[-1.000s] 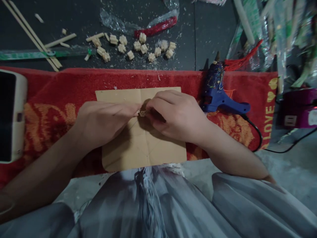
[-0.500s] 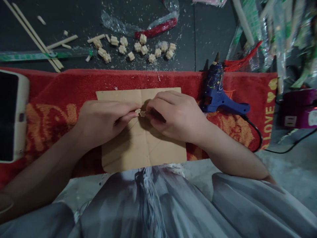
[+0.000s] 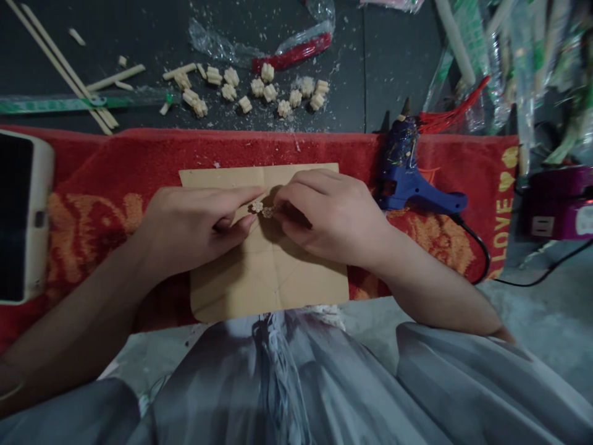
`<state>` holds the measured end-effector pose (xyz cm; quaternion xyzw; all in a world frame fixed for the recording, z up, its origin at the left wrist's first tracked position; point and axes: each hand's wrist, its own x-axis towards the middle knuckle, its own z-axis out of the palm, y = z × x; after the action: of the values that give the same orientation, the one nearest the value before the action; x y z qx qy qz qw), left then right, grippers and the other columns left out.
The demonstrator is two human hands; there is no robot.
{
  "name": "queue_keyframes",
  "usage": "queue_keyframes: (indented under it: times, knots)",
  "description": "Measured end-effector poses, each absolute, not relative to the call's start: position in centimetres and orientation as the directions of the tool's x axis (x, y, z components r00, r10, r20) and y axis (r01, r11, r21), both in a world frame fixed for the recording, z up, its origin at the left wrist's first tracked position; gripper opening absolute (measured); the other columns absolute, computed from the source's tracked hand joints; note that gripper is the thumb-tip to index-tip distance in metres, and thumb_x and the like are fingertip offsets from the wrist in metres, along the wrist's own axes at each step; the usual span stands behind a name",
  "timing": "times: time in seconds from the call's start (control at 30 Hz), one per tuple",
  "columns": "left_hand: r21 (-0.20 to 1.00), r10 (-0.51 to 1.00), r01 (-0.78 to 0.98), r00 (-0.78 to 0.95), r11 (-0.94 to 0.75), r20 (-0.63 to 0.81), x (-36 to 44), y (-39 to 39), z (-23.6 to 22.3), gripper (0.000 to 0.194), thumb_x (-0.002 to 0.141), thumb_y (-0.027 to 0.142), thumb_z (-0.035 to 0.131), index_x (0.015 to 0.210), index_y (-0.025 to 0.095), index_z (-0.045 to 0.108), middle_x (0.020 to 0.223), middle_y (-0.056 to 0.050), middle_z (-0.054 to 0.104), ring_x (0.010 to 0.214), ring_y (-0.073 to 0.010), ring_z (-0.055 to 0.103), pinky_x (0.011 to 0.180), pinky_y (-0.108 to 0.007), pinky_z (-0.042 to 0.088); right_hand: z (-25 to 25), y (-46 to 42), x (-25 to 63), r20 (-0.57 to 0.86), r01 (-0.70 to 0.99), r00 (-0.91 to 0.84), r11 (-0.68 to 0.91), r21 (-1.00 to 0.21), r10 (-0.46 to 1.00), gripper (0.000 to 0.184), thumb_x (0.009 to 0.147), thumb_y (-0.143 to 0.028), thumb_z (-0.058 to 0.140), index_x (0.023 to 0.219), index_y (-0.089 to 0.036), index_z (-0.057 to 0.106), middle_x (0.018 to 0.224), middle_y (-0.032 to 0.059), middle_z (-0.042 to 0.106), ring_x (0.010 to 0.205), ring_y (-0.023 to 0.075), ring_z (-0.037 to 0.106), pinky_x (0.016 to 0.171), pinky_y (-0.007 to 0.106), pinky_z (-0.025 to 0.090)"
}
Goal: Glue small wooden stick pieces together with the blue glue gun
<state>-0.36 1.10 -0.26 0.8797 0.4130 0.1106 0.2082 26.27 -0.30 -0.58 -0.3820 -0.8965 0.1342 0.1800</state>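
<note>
Two small flower-shaped pieces lie between the fingertips of both hands, over a creased tan card (image 3: 278, 284): the left piece (image 3: 257, 206) and the right piece (image 3: 267, 212), too small to tell whether they touch. The left hand (image 3: 189, 228) has thumb and forefinger spread, one on either side of the left piece; its other fingers are mostly hidden. The right hand (image 3: 331, 213) curls its fingertips at the right piece, covering that piece's outer edge, and shadow there means I cannot tell whether they pinch it or only rest against it. Faint lines on the card, nearer the wearer than the fingers, are hard to follow. Beyond the fingertips, pale clusters (image 3: 257, 87) overlap among crumbs. Right of the fingers lies a blue glue gun (image 3: 410, 179); farther right, a purple box (image 3: 556, 204) is cut off, as is a dark-faced device (image 3: 16, 216) far left of them.
</note>
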Motion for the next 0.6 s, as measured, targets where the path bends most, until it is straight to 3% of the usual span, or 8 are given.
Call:
queue_keyframes:
  times: [0.07,0.17,0.27,0.43,0.6]
  knots:
    - [0.496,0.794,0.697,0.607,-0.518,-0.024,-0.19,1.15,-0.14,0.076,0.122,0.076,0.033,0.137,0.025,0.086,0.072,0.004,0.078,0.067,-0.0151,0.075,0.059,-0.03,0.042,-0.54,-0.31,26.24,0.22,0.638,-0.646,0.676,-0.37,0.731,0.043,0.114,-0.021,0.04,0.103,-0.012,0.081,0.095,0.0103,0.076,0.084,0.0209,0.06,0.078,0.035,0.046]
    - [0.492,0.801,0.716,0.595,-0.495,-0.061,0.07,1.15,-0.05,0.09,0.12,0.086,0.021,0.128,0.025,0.088,0.089,-0.001,0.087,0.078,-0.0172,0.079,0.064,-0.03,0.044,-0.51,-0.31,26.18,0.242,0.629,-0.648,0.687,-0.363,0.722,0.043,0.115,-0.019,0.04,0.102,-0.013,0.08,0.094,0.0095,0.076,0.083,0.0201,0.061,0.078,0.034,0.045]
    - [0.454,0.785,0.702,0.62,-0.549,-0.01,0.11,1.14,-0.06,0.085,0.122,0.08,0.021,0.125,0.028,0.088,0.106,-0.002,0.092,0.09,-0.0191,0.085,0.066,-0.032,0.044,-0.48,-0.36,26.16,0.269,0.626,-0.643,0.695,-0.354,0.717,0.044,0.115,-0.019,0.039,0.1,-0.012,0.08,0.092,0.0091,0.076,0.081,0.0196,0.061,0.076,0.034,0.045]
    - [0.447,0.763,0.683,0.646,-0.577,-0.002,-0.21,1.2,-0.04,0.076,0.125,0.073,0.023,0.126,0.031,0.086,0.111,0.002,0.093,0.095,-0.0186,0.087,0.066,-0.032,0.044,-0.39,-0.5,26.24,0.279,0.624,-0.642,0.698,-0.351,0.714,0.043,0.115,-0.019,0.04,0.101,-0.012,0.08,0.092,0.0086,0.076,0.081,0.0188,0.062,0.076,0.033,0.045]
    - [0.445,0.776,0.712,0.628,-0.543,-0.058,-0.21,1.19,-0.02,0.078,0.124,0.075,0.023,0.126,0.031,0.087,0.113,0.002,0.093,0.096,-0.0197,0.087,0.068,-0.033,0.045,-0.41,-0.62,26.22,0.239,0.629,-0.643,0.68,-0.377,0.728,0.038,0.115,-0.019,0.044,0.103,-0.013,0.08,0.095,0.0082,0.075,0.084,0.0191,0.062,0.079,0.033,0.047]
